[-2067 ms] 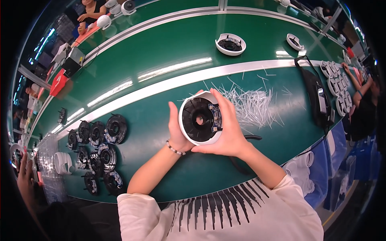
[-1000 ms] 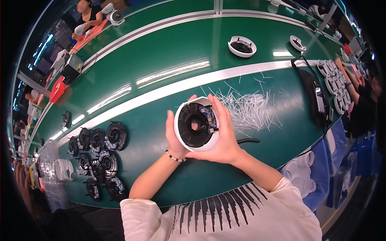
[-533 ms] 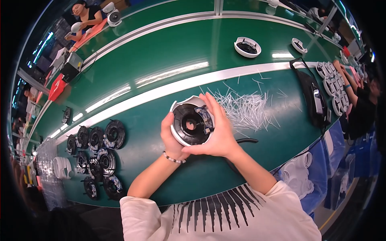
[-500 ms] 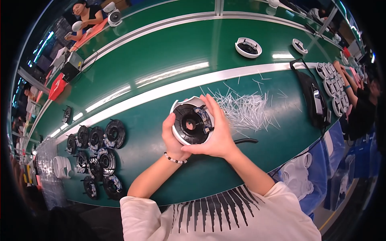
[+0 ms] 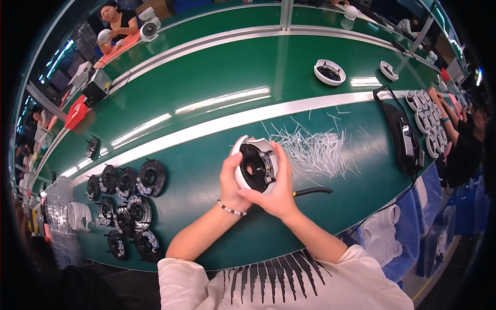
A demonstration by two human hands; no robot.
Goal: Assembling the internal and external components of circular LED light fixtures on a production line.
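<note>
A round white plastic housing with a black ring-shaped insert (image 5: 247, 155) is held up over the green bench between both my hands. A small circuit board (image 5: 268, 168) sits on the insert's right side, and skin shows through its centre hole. My left hand (image 5: 233, 178) wraps the left rim, thumb at the front edge. My right hand (image 5: 281, 188) grips the right side, its thumb across the lower rim. Below my right hand lies a black tool handle (image 5: 316, 191) with a yellow band. Thin white strips (image 5: 318, 152) are heaped behind the hands.
Several black ring parts with boards (image 5: 126, 181) stand at left, near a white curved shell (image 5: 80, 217). A black bag (image 5: 400, 132) and stacked white housings (image 5: 426, 121) are at right. Beyond a metal rail (image 5: 206, 124), a white housing (image 5: 329, 72) rests on green surface. Co-workers sit around.
The housing has turned so its open face looks more to the right, and both hands have shifted slightly right and down in view. More of the tool shows, including its yellow band.
</note>
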